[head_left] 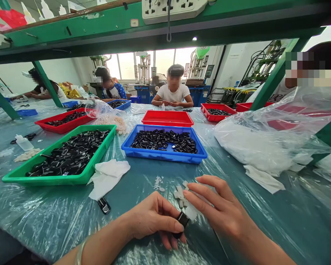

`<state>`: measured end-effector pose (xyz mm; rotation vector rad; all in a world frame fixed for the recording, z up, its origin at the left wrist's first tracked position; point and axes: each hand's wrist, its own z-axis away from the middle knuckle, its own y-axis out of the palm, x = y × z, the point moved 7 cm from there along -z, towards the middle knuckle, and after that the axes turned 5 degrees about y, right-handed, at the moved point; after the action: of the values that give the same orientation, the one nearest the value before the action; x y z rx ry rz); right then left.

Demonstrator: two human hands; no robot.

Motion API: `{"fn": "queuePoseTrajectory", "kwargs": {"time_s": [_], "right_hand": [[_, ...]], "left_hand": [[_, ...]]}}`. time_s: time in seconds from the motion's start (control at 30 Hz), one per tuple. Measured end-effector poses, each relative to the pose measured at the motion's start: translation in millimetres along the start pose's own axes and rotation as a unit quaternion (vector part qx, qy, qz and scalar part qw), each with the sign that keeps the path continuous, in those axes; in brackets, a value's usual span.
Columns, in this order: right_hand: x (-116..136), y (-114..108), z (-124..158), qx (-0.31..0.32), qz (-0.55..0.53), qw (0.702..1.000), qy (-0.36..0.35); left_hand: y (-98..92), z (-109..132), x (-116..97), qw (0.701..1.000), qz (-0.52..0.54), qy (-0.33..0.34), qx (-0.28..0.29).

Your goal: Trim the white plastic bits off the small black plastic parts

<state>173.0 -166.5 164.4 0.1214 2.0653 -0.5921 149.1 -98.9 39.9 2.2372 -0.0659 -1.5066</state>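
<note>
Between the thumb and fingers of my left hand (pixel 157 220) is a small black plastic part (pixel 182 219), tilted, its lower end partly covered by the thumb. My right hand (pixel 219 204) is just to its right, fingers stretched out and apart, holding nothing that I can see; its thumb is hidden. Under those fingertips lie several small white pieces (pixel 180 195) on the plastic-covered table (pixel 143 184). A translucent whitish piece (pixel 191 212) shows beside the black part; whether anything touches it I cannot tell. Tiny white scraps (pixel 158 182) lie farther forward.
A green tray (pixel 99 159) and a blue tray (pixel 165 156) hold many black parts. A white cloth (pixel 110 176) lies partly over another black part (pixel 103 206). Behind stands a red tray (pixel 167 118); at right, a large clear bag (pixel 262 136). Other people sit around the table.
</note>
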Motion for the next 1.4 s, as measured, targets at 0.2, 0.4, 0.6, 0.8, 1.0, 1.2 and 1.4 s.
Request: {"fn": "queuePoseTrajectory", "kwargs": {"time_s": [0.2,0.4,0.6,0.8,1.0,1.2,1.4], "right_hand": [[2,-1,2,-0.014,0.014,1.0,0.003],[4,0,2,-0.02,-0.012,1.0,0.015],[3,2,1,-0.015,-0.025,0.999,0.034],[1,4,4,-0.01,-0.037,0.998,0.042],[-2,6,8,-0.004,-0.044,0.998,0.035],[-3,8,11,0.005,-0.058,0.998,0.025],[-3,6,6,0.005,-0.05,0.999,0.014]], "left_hand": [[0.3,0,4,1.0,-0.004,-0.004,0.005],[3.1,-2,7,1.0,0.014,-0.01,0.011],[2.8,-2,8,0.999,0.029,-0.017,0.004],[3.0,0,6,1.0,0.023,-0.01,0.01],[1.6,0,5,1.0,0.012,-0.009,0.009],[2.1,0,6,1.0,0.01,-0.011,0.01],[2.2,-1,5,1.0,0.009,-0.008,0.011]]}}
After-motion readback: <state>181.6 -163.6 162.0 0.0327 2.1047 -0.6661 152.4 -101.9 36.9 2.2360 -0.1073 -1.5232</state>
